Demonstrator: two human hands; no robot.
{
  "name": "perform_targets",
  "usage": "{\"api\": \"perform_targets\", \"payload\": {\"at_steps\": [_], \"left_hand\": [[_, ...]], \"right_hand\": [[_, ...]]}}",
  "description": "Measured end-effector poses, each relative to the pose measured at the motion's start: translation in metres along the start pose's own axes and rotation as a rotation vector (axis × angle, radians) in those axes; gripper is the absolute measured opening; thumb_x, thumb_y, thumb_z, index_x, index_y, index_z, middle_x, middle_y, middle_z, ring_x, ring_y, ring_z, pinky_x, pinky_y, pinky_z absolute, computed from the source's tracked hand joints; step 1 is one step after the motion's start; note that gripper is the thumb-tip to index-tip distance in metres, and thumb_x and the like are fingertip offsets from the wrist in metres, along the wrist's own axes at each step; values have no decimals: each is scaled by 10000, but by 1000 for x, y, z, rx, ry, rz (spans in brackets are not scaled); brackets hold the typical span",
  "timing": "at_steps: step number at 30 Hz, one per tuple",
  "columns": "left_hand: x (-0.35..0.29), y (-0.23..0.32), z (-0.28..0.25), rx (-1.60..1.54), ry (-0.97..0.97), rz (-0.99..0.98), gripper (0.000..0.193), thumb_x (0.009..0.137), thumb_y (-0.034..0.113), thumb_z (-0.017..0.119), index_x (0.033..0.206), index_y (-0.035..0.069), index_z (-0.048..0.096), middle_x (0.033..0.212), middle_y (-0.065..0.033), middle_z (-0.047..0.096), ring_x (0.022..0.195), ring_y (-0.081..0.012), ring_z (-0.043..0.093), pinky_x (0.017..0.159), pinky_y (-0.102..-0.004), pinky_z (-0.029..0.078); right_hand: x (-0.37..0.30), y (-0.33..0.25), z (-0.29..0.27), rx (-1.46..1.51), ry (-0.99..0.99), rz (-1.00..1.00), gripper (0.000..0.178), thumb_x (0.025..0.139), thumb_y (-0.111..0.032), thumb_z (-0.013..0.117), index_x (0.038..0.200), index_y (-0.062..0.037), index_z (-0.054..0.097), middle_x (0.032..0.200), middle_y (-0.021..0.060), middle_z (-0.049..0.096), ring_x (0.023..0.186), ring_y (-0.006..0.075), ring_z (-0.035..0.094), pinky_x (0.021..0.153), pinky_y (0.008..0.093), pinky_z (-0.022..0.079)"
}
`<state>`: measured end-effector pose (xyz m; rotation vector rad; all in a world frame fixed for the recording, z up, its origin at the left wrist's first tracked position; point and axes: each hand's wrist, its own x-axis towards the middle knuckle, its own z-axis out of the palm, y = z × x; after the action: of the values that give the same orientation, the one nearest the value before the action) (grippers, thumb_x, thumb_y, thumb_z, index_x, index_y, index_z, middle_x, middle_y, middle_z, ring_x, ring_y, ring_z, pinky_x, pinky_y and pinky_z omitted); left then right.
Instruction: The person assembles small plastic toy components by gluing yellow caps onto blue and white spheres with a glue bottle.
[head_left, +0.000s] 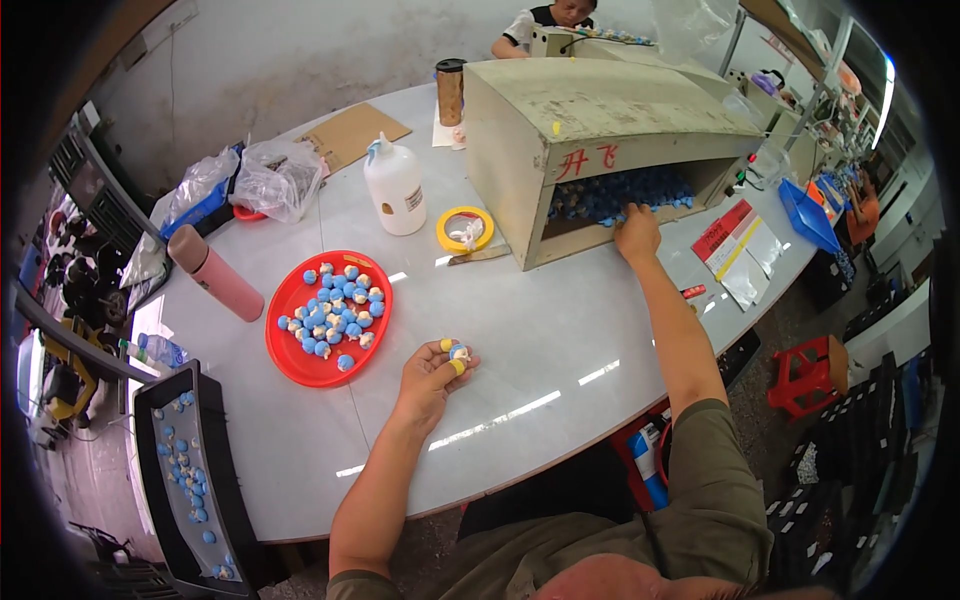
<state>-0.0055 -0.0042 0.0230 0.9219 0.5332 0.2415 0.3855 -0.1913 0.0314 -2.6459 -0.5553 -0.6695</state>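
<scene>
Centre frame, my left hand (pixel 428 380) pinches a small blue-and-white piece (pixel 459 352); my right, (pixel 637 236) grip hidden, is at the box's (pixel 505 150) blue pile (pixel 640 187), upper right, apparently for picking or placing, which likely calls for light fingertips.

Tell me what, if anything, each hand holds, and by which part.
Left hand: a small, round blue-and-white piece, pinched apparently by its sides between yellow-covered fingertips. Right hand, at the beige open-fronted box: cannot tell.
</scene>
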Motion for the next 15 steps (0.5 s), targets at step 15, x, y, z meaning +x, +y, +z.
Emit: {"api": "perform_targets", "payload": {"at_steps": [15], "left_hand": [[0, 0, 2, 0, 1, 36, 326, 868, 46, 644, 1151, -5, 491, 1083, -120, 630, 1013, -217, 641, 840, -277, 527]], "right_hand": [[-126, -137, -68, 868, -51, -658, 244, 705, 99, 613, 907, -27, 559, 904, 129, 623, 801, 325, 621, 677, 367, 527]]}}
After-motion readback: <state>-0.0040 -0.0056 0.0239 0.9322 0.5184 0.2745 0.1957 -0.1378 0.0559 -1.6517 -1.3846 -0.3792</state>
